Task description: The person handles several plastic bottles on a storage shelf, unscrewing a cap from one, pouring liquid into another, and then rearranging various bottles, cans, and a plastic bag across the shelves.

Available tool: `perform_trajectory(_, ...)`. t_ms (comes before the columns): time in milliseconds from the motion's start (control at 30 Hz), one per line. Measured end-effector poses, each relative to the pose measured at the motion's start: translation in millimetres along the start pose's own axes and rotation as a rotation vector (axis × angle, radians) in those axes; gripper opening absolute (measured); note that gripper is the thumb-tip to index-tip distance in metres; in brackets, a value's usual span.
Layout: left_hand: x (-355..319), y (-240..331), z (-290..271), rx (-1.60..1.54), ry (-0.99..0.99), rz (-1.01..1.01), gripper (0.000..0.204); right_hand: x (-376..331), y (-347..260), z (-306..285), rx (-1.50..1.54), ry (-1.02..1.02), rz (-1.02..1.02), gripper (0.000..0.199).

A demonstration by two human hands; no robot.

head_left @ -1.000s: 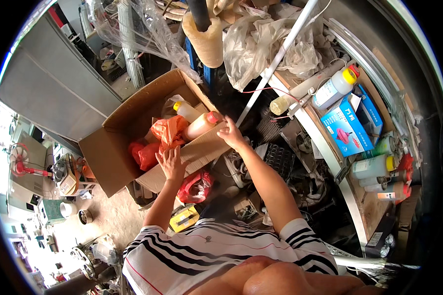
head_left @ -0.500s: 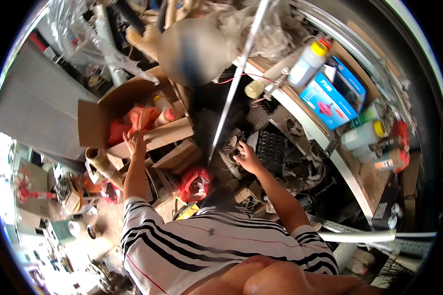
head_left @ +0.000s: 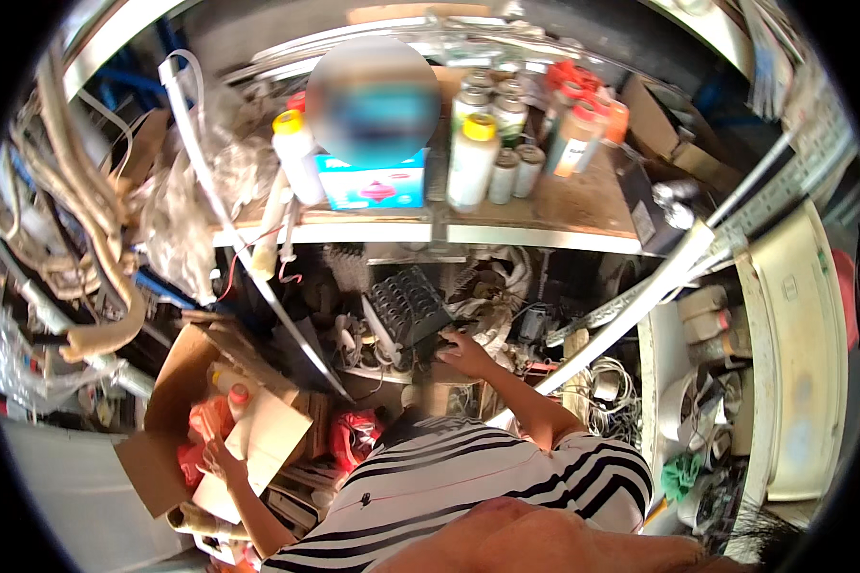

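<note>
My left hand point(head_left: 222, 464) is over the near edge of an open cardboard box point(head_left: 269, 441) at the lower left, fingers apart. Whether it touches the box cannot be made out. Inside the box, beside the fingers, lie a thin orange-red plastic bag point(head_left: 210, 418) and a bottle with a pinkish-red cap point(head_left: 239, 393). In the middle, below the shelf, my right hand point(head_left: 465, 355) reaches forward with its fingers stretched out and nothing seen in them. Nearest to it is a black slab with rows of holes or knobs point(head_left: 406, 307), leaning among clutter.
A wooden shelf point(head_left: 583, 212) ahead carries spray cans point(head_left: 578, 138), a yellow-capped bottle point(head_left: 474, 162) and a blue box point(head_left: 371, 181). Thin white poles slant down at left point(head_left: 210, 186) and right point(head_left: 631, 315). Coiled cable point(head_left: 613, 396) and a red bag point(head_left: 355, 437) lie low.
My view has swung to the right, bringing the shelf in front. My right hand now shows beside the black slab; my left hand stays by the cardboard box.
</note>
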State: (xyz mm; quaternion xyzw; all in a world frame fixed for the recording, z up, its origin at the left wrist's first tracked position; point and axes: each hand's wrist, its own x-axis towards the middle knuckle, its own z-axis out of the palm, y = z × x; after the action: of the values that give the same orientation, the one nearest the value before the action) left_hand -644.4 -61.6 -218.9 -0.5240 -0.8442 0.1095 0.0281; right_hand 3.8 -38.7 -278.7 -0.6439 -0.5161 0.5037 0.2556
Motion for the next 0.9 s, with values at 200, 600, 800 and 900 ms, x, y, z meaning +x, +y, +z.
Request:
perform_trajectory(200, 14, 109, -84, -0.069, 0.272, 0.202, 0.087, -33, 13, -18, 0.027, 0.106, -0.067, 0.07)
perform_trajectory(600, -139, 480, -268, -1.024, 0.412, 1.908, 0.046, -145, 72, -31, -0.07, 0.37, 0.373, 0.067)
perform_trajectory(800, -186, 603, -308, -1.469, 0.511, 2.017, 0.038, -200, 0, -72, -0.026, 0.779, 0.422, 0.049)
perform_trajectory(900, -191, 656, -322, -1.379, 0.638, 1.92, 0.032, -218, -67, -137, -0.198, 0.965, 0.097, 0.042)
